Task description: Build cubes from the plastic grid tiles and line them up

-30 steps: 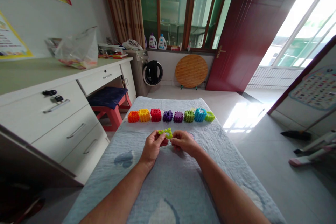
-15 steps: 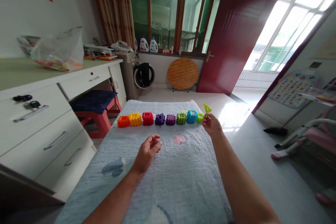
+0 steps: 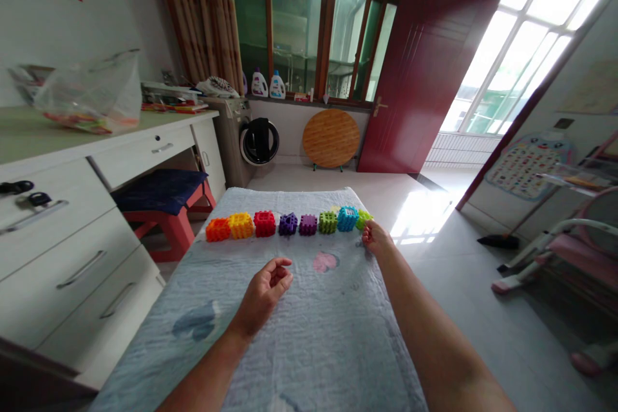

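Note:
A row of plastic cubes runs across the cloth-covered table [image 3: 309, 335]: orange [image 3: 218, 230], yellow [image 3: 241, 225], red [image 3: 264, 223], dark blue-purple [image 3: 288, 224], purple [image 3: 308, 224], green [image 3: 327, 222] and blue [image 3: 347, 218]. At the right end is a lime-green piece [image 3: 363, 219], partly covered by my right hand [image 3: 377, 238], whose fingers are closed on it. My left hand [image 3: 268, 286] hovers over the cloth in front of the row, fingers loosely curled and apart, holding nothing.
A white desk [image 3: 48, 187] with a plastic bag [image 3: 96, 96] stands on the left, a red stool [image 3: 167, 225] under it. Beyond the table are a washing machine [image 3: 232, 154] and a round wooden board [image 3: 331, 138]. A pink chair [image 3: 579, 251] is at the right.
My right hand has lowered the lime-green piece from above the row's right end down to it. The left hand stays in front of the row. The view has shifted slightly.

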Demonstrator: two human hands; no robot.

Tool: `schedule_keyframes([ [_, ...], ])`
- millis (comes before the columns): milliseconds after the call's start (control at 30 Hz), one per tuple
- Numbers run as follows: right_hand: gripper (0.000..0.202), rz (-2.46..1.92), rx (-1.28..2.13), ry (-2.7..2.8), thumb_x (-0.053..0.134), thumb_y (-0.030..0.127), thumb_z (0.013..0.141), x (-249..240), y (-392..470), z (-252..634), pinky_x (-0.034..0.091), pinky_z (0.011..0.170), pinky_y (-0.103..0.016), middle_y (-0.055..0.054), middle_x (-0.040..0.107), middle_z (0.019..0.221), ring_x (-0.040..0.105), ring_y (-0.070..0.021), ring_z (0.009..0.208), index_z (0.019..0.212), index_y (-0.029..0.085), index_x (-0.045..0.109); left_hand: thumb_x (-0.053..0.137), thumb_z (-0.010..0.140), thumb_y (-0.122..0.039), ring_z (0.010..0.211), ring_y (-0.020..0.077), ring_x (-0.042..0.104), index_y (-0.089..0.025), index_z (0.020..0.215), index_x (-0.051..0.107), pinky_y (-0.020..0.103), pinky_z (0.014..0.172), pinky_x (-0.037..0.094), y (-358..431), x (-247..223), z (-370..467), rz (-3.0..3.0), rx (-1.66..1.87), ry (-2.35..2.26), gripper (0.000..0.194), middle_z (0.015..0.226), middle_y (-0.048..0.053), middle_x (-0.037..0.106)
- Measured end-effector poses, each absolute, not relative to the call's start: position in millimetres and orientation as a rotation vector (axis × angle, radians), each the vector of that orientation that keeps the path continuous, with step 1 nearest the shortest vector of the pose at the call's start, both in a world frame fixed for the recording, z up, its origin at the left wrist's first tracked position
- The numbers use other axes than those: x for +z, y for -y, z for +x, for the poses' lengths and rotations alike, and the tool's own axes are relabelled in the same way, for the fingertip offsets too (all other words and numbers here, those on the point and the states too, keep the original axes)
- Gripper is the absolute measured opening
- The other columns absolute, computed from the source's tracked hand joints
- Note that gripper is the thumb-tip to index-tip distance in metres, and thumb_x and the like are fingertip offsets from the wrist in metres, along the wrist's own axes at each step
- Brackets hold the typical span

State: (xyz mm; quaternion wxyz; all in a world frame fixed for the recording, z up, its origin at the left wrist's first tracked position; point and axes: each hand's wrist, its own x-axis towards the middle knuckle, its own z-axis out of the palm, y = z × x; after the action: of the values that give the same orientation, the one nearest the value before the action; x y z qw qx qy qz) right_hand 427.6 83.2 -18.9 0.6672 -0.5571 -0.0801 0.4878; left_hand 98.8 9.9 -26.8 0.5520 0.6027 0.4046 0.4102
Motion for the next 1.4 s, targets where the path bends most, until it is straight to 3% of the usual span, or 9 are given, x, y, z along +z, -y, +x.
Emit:
schedule_keyframes([
  [367,0.013,-1.260,1.068,-0.022,0.056,0.013,0.083,-12,-87,424,0.046,0.038,-0.013,0.005,0.050,0.053,0.049,-0.0053,0.039,0.076,0.018,0.046,0.063,0.076,-0.036,0.073,0.0127,0.052,-0.019,0.102,0.057,0.023,0.069,0.043,-8,-23,100,1.455,0.946,-0.945,0.032,0.078,-0.001,0.055],
  [667,0.018,-1.231,1.036,-0.036,0.051,0.004,0.082,-11,-89,423,0.050,0.044,-0.012,0.006,0.048,0.052,0.049,-0.0045,0.042,0.074,0.019,0.044,0.064,0.072,-0.034,0.068,0.0121,0.049,-0.017,0.099,0.059,0.022,0.064,0.042,-4,-17,102,1.470,0.934,-0.938,0.032,0.072,-0.002,0.052],
  [867,0.017,-1.226,1.030,0.034,0.056,0.010,0.081,-12,-85,424,0.053,0.047,-0.014,0.005,0.051,0.051,0.052,-0.0064,0.045,0.073,0.020,0.046,0.063,0.074,-0.036,0.070,0.0125,0.051,-0.018,0.100,0.059,0.023,0.068,0.043,-6,-21,100,1.488,0.919,-0.936,0.032,0.076,-0.001,0.053],
  [1033,0.017,-1.277,1.057,0.120,0.055,0.015,0.081,-12,-69,421,0.049,0.042,-0.016,0.004,0.052,0.050,0.049,-0.0065,0.040,0.069,0.020,0.044,0.064,0.073,-0.036,0.072,0.0134,0.053,-0.018,0.099,0.060,0.024,0.069,0.044,-6,-22,100,1.492,0.920,-0.946,0.032,0.076,-0.001,0.055],
  [1200,0.015,-1.328,1.095,0.295,0.053,0.016,0.078,-20,-48,400,0.032,0.032,-0.014,0.006,0.046,0.046,0.039,-0.0055,0.035,0.067,0.019,0.043,0.063,0.074,-0.036,0.073,0.0146,0.056,-0.018,0.097,0.062,0.025,0.069,0.046,-6,-24,100,1.539,0.928,-0.971,0.029,0.078,0.001,0.060],
  [1300,0.010,-1.357,1.008,0.454,0.057,0.016,0.072,-29,-35,380,0.028,0.035,-0.014,0.007,0.048,0.050,0.039,-0.0058,0.039,0.068,0.019,0.049,0.060,0.076,-0.035,0.074,0.0157,0.059,-0.018,0.095,0.062,0.026,0.070,0.047,-10,-28,96,1.610,0.969,-1.038,0.026,0.080,0.002,0.064],
  [1400,0.007,-1.477,0.699,0.881,0.059,0.014,0.066,-33,-25,364,0.033,0.046,-0.016,0.005,0.051,0.055,0.044,-0.0078,0.050,0.065,0.020,0.055,0.057,0.077,-0.035,0.071,0.0162,0.060,-0.018,0.093,0.061,0.026,0.068,0.047,-18,-31,88,1.689,1.029,-1.152,0.023,0.078,0.002,0.065],
])
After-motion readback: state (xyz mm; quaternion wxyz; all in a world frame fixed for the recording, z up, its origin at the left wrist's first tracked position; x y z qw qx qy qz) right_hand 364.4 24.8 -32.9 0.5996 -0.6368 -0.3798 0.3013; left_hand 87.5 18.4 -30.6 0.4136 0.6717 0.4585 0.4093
